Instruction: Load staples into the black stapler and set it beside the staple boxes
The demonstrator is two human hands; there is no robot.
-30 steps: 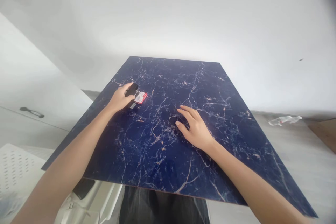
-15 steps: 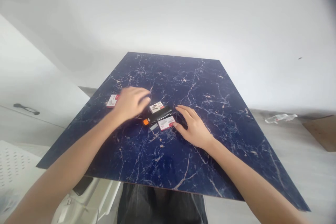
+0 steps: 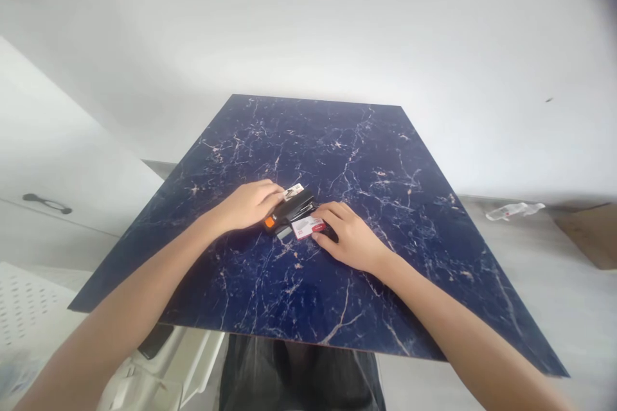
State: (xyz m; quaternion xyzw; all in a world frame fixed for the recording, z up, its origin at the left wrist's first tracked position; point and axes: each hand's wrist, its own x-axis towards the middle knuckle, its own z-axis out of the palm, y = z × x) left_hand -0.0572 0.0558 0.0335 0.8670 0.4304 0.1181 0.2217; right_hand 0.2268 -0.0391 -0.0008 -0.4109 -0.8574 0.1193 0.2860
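A black stapler with an orange end (image 3: 289, 209) lies slantwise on the dark blue marbled table (image 3: 299, 295), between my hands. My left hand (image 3: 250, 203) curls over the near-left end of a small white box (image 3: 294, 191) behind the stapler, its fingers closed against it. In front of the stapler is a red and white box (image 3: 308, 227). My right hand (image 3: 354, 234) has its thumb and fingers closed about that box's right end. A pale strip (image 3: 285, 235) shows beside this box. What lies under my left palm is hidden.
A white cabinet with a dark handle (image 3: 47, 203) stands at left. Right of the table, a clear plastic bottle (image 3: 515, 210) and a cardboard piece (image 3: 590, 234) lie on the floor. White furniture (image 3: 159, 366) stands below the near-left table edge.
My left hand has moved right and nearer, up to the stapler and white box. The red and white box once at the far left no longer shows there. My right fingers have closed in on the front box.
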